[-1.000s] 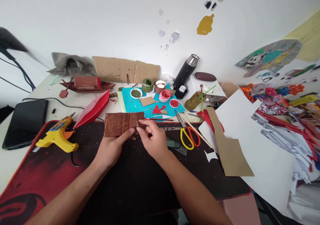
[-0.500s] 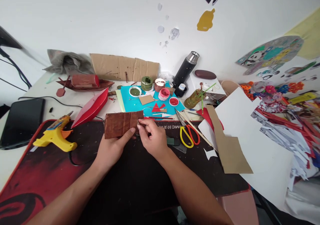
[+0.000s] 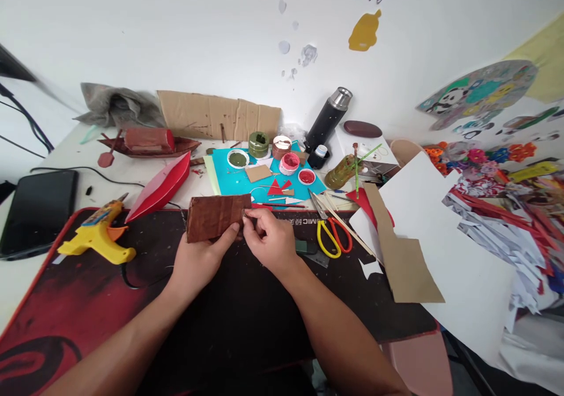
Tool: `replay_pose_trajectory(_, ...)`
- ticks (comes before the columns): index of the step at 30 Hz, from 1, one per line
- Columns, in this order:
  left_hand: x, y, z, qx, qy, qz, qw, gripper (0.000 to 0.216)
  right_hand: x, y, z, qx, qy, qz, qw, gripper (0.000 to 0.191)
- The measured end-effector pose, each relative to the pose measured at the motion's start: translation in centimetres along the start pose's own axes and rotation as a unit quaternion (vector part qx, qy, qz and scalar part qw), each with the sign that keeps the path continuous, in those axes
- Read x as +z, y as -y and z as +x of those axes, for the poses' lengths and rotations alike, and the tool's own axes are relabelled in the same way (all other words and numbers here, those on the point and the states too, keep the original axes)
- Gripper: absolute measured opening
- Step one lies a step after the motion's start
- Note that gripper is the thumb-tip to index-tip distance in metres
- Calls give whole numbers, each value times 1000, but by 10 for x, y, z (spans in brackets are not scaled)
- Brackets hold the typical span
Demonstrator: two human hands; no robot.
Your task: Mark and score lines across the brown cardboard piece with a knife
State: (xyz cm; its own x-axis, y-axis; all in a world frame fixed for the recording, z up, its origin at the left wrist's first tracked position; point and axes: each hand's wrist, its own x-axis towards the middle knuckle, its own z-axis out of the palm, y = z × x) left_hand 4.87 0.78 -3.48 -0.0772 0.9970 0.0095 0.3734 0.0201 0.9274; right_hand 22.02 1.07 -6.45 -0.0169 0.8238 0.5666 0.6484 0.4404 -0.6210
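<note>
A brown-painted piece of cardboard (image 3: 215,217), with creases across it, is held up above the dark desk mat. My left hand (image 3: 200,261) grips it from below, thumb on the front face and the other fingers hidden behind. At its right edge, my right hand (image 3: 269,237) pinches with thumb and forefinger; a tiny thing may sit between the fingertips, too small to make out. Behind the cardboard lies a red paper boat shape (image 3: 161,187), and a brown model boat (image 3: 150,143) stands farther back.
To the left lies a yellow glue gun (image 3: 97,231) near a black tablet (image 3: 37,211). Paint jars (image 3: 258,144) stand on blue paper (image 3: 224,175). Right of my hands are scissors (image 3: 328,237), sticks and cut cardboard (image 3: 409,267). A black thermos (image 3: 328,120) leans at the back.
The brown cardboard has turned slightly in my hands, and its left side sits a little farther right. Both hands keep their grip; the view has shifted slightly.
</note>
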Motion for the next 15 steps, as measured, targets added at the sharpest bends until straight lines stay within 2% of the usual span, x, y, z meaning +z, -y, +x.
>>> replay_pose_trajectory(9,0,1,0,4,6,19,1000,39,4,0,-1,26,12,3,1000,23)
replay_pose_trajectory(15,-4,1,3,-24,27,-4,999,41,3,1,1,80,24,37,996,21)
